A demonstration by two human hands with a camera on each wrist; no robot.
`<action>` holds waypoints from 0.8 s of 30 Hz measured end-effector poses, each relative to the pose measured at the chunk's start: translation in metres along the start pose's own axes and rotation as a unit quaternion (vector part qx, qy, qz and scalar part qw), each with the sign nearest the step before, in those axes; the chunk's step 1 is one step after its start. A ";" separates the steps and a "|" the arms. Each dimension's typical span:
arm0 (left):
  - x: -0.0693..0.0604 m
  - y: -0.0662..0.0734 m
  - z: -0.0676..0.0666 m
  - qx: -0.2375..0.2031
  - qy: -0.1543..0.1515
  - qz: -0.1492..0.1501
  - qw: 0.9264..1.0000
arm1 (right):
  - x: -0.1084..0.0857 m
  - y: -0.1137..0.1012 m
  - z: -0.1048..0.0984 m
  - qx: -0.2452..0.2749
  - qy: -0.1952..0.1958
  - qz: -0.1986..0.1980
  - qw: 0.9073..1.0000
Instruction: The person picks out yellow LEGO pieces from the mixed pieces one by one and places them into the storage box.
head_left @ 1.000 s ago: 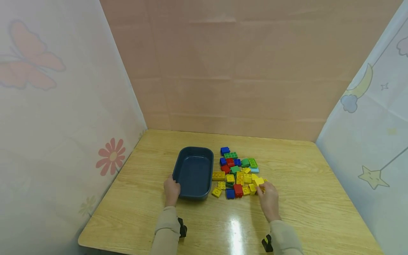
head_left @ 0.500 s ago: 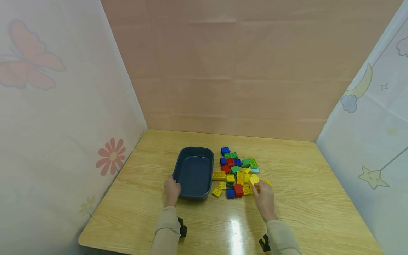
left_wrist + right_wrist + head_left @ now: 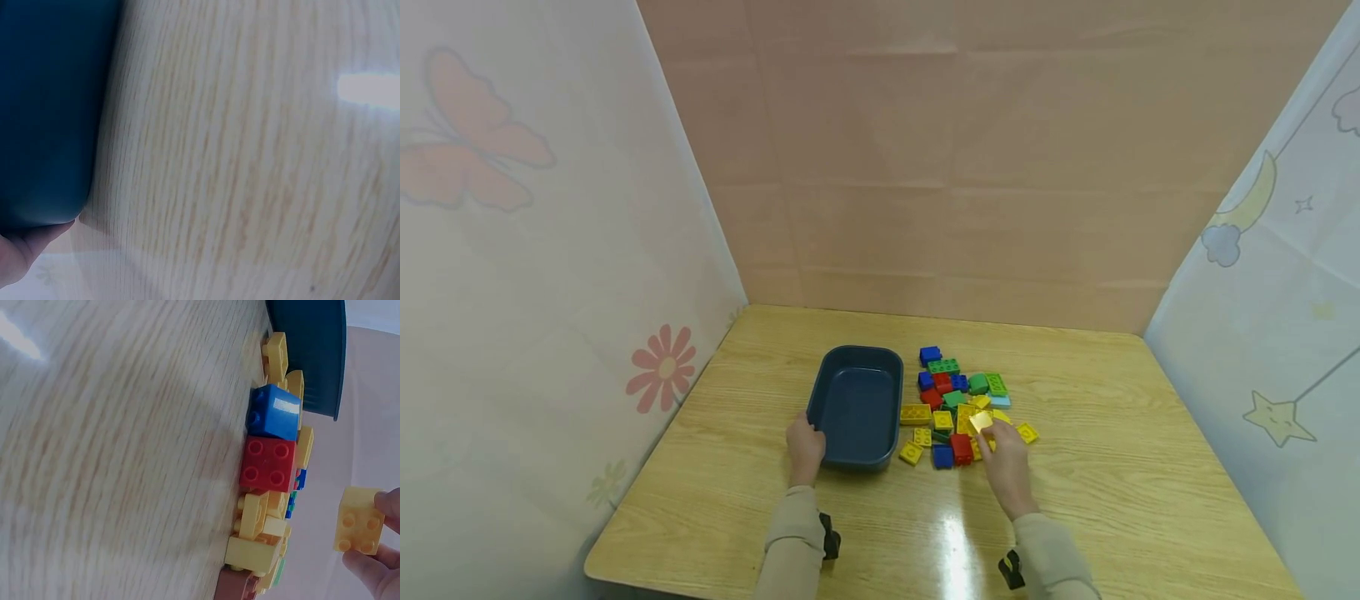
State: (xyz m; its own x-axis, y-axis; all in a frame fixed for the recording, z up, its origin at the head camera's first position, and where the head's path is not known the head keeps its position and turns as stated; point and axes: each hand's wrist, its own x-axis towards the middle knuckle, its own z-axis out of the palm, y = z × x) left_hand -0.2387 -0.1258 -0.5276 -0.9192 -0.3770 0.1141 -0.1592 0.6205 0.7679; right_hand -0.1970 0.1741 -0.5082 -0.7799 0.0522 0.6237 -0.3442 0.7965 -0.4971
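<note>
A dark blue tray (image 3: 856, 460) stands left of a spread of toy bricks. My left hand (image 3: 806, 450) grips its near left edge; in the left wrist view the tray wall (image 3: 50, 112) hides most of that hand. With thumb and fingertips my right hand (image 3: 1009, 467) pinches a yellow brick (image 3: 359, 519), held up above the other bricks. Below and around it lie more yellow bricks (image 3: 1028, 432), a red brick (image 3: 269, 464) and a blue brick (image 3: 275, 411). The right hand covers part of the nearest ones in the head view.
Green bricks (image 3: 943, 366), another blue brick (image 3: 929, 355) and a light blue piece (image 3: 1000, 402) lie at the back of the spread. The wooden table (image 3: 1120, 467) is enclosed by a tan back panel (image 3: 940, 192) and printed side sheets (image 3: 1262, 333).
Pinching the yellow brick, my right hand has moved left over the pile, uncovering a yellow brick on the right. My left hand and the tray stay put.
</note>
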 end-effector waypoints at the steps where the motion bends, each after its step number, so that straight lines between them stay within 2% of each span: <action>1: 0.000 0.000 0.000 0.001 0.001 0.000 1.000 | 0.001 -0.001 0.001 0.002 0.003 -0.007 1.000; 13: 0.001 0.000 0.000 0.001 0.003 -0.004 1.000 | 0.006 -0.024 0.015 0.023 0.000 -0.049 0.999; 24: 0.001 -0.001 0.000 -0.003 0.009 -0.002 1.000 | 0.008 -0.048 0.031 0.024 -0.031 -0.083 0.996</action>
State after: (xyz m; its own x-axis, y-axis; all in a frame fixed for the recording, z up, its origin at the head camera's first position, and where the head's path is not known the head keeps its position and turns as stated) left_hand -0.2395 -0.1269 -0.5278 -0.9118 -0.3920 0.1223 -0.1607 0.6147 0.7722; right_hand -0.2029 0.1180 -0.4981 -0.7408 -0.1158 0.6616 -0.4941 0.7613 -0.4199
